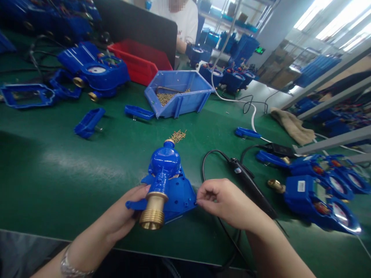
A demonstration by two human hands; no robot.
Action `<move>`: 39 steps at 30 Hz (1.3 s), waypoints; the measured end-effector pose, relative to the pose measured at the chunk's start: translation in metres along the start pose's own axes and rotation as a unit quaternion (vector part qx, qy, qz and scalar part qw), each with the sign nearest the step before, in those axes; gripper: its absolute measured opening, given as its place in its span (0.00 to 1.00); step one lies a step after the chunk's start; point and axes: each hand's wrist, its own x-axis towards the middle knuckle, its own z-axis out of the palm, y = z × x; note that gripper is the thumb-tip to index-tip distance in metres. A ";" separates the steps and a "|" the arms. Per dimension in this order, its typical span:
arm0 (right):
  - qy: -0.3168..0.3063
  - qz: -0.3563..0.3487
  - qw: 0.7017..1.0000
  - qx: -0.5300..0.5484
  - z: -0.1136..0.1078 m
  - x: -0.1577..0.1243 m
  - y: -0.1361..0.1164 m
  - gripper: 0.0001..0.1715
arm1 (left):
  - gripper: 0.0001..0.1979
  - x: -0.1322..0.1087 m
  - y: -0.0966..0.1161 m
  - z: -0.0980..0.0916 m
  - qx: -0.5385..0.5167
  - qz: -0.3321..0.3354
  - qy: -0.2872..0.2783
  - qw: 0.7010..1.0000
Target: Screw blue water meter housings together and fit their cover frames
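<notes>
Closest: left forearm [92,241], silvery bracelet [69,266] at the wrist, coming in bottom left over the green surface [72,158].

Then L to R. Open blue frame [27,96] at far left. Loose blue cover [89,122] with a metal pin sticking out. Behind it, larger blue meter [101,75], round dial up, two brass ports toward us.

Left hand [125,210]: grip closed around the left side of the blue meter body [165,161], which sits front and center, brass threaded end [152,214] facing the camera, blue plate [179,193] under it. Can't tell if it's resting on the surface or held just above.

Second cover [139,112] behind, then red bin [133,65] further back. Small heap of brass screws [178,136] just beyond the meter body. Blue bin [189,104] behind that, more screws inside. Person in white [187,25] across the surface.

Right hand [226,200]: grip pinched, thumb to index, at the plate's right corner; tiny metal bit at the tips, too small to identify.

Black corded tool [251,185] lies just right of that hand, thin shaft at its near end. Third cover [247,133] behind. Tan cloth [292,125] further right, then a cluster of blue meters [307,197], dials and wiring showing.
</notes>
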 end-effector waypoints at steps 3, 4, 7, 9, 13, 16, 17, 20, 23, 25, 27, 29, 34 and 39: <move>0.004 -0.026 0.999 -0.036 0.002 0.003 -0.003 0.06 | 0.10 0.000 -0.001 -0.001 0.001 0.000 -0.013 1.000; 0.002 -0.038 0.998 -0.046 0.002 0.003 -0.004 0.06 | 0.10 0.000 -0.001 -0.001 0.001 0.000 -0.014 1.000; -0.026 -0.075 0.995 -0.057 -0.002 0.002 -0.005 0.04 | 0.09 -0.001 0.000 0.000 0.003 0.002 -0.016 1.000; -0.026 -0.074 0.995 -0.056 -0.010 0.009 -0.003 0.02 | 0.09 -0.002 0.000 0.001 0.003 0.003 -0.017 1.000; 0.097 -0.008 0.990 -0.097 -0.025 0.059 0.010 0.04 | 0.09 -0.002 0.001 0.002 0.004 0.005 -0.004 1.000; 0.140 0.010 0.979 -0.146 -0.023 0.117 0.021 0.05 | 0.08 -0.003 0.001 0.003 -0.002 0.008 0.007 1.000; 0.141 0.009 0.977 -0.162 -0.020 0.134 0.025 0.08 | 0.08 -0.003 0.001 0.003 -0.005 0.009 0.009 1.000; 0.136 0.003 0.971 -0.198 -0.009 0.169 0.033 0.13 | 0.08 -0.003 0.001 0.003 -0.012 0.010 0.007 1.000; 0.134 0.001 0.968 -0.214 -0.003 0.181 0.039 0.15 | 0.09 -0.001 0.000 0.003 -0.014 0.008 -0.006 1.000; 0.133 0.001 0.968 -0.212 -0.002 0.184 0.041 0.15 | 0.10 -0.001 0.000 0.002 -0.015 0.010 -0.017 1.000; 0.132 0.001 0.970 -0.202 -0.002 0.186 0.042 0.16 | 0.11 0.000 -0.001 0.002 -0.016 0.016 -0.024 0.999; 0.135 0.002 0.974 -0.182 -0.003 0.185 0.041 0.16 | 0.13 0.000 -0.002 0.002 -0.010 0.014 -0.024 1.000; 0.187 0.002 0.980 -0.068 -0.016 0.147 0.030 0.11 | 0.14 0.000 -0.006 0.004 0.011 0.022 -0.001 1.000; 0.235 -0.036 0.965 0.113 -0.016 0.051 0.015 0.06 | 0.17 -0.002 -0.009 0.013 0.017 0.005 0.021 1.000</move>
